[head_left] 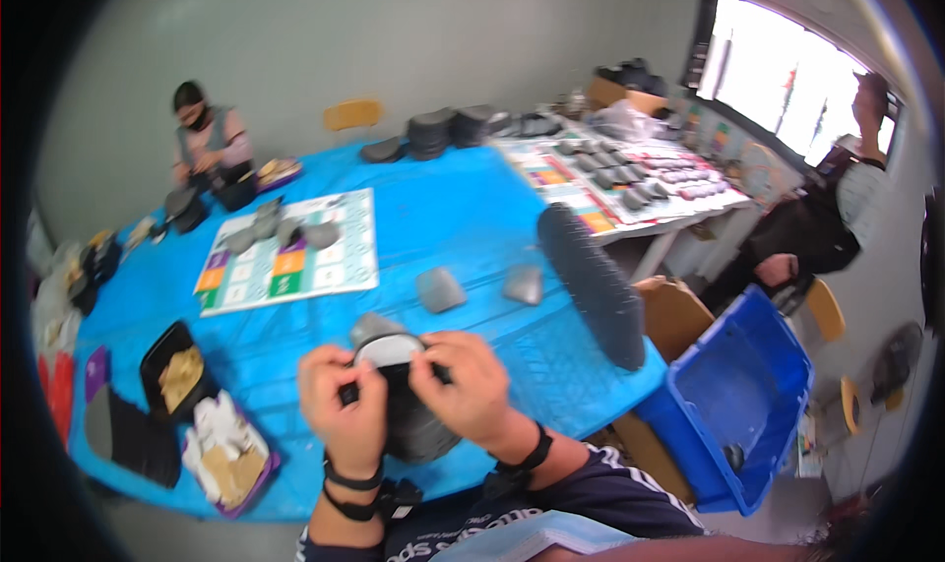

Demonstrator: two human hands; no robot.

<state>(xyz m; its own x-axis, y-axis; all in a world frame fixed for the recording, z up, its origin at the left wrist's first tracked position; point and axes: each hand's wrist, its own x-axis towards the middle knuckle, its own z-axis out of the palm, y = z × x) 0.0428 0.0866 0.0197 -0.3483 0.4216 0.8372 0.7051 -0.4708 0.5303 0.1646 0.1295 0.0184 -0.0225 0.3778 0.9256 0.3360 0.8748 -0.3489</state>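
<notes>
Near the front edge of the blue-covered table point(433, 227), my left hand point(340, 400) and my right hand point(468, 385) pinch opposite sides of a curved piece point(391, 349) with a pale grey face and a black rim. Small black ends stick out beside the fingers. Directly below it is a dark rounded object point(418, 434), partly covered by my hands; whether the two are joined I cannot tell. Just beyond my fingers lies a grey curved cap point(374, 326). Two similar grey caps, one point(440, 289) nearer and one point(523, 284) further right, rest on the blue cover.
A long dark curved pad point(591, 286) stands at the table's right edge, beside a blue bin point(743, 385). Left are a black tray point(172, 370), a tray with white cloth point(231, 454) and a printed board point(345, 257). One person point(212, 144) sits across; another point(817, 208) is right.
</notes>
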